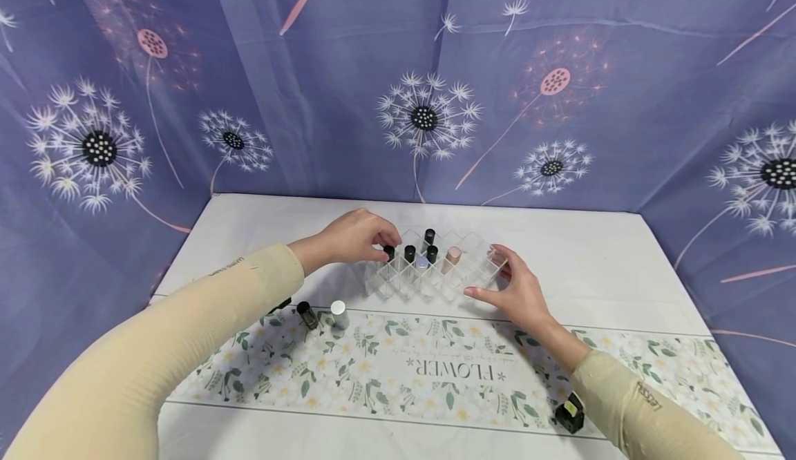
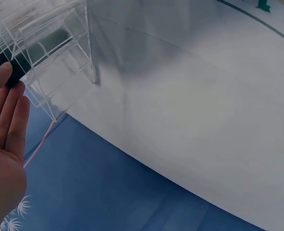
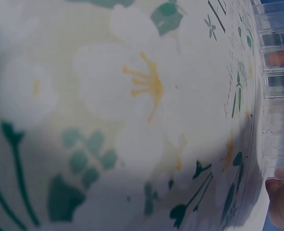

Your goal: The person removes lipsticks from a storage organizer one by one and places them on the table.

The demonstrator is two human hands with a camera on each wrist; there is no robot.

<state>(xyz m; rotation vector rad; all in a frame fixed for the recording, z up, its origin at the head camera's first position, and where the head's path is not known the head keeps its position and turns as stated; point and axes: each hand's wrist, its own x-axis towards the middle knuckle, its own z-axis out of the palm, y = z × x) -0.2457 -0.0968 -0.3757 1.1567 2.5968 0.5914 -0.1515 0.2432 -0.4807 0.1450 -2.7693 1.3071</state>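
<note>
A clear lipstick organizer (image 1: 405, 286) with diamond-shaped compartments stands on the white table. My left hand (image 1: 351, 237) pinches the black cap of a tube (image 1: 389, 253) at the organizer's left end. In the left wrist view, thumb and fingertips hold this dark tube (image 2: 19, 67), whose lower part lies inside a clear compartment. My right hand (image 1: 519, 294) grips the organizer's right end between thumb and fingers; only part of it shows in the right wrist view. Several black-capped tubes (image 1: 432, 254), a pale blue one (image 1: 421, 262) and a pink one (image 1: 452, 258) sit in other compartments.
A black-capped tube (image 1: 307, 315) and a silver-capped tube (image 1: 338, 313) stand left of the organizer on a flower-print runner (image 1: 373, 384). A dark object shows partly beside my left sleeve. By my right forearm lies a small black item (image 1: 569, 415) with a yellow-green patch.
</note>
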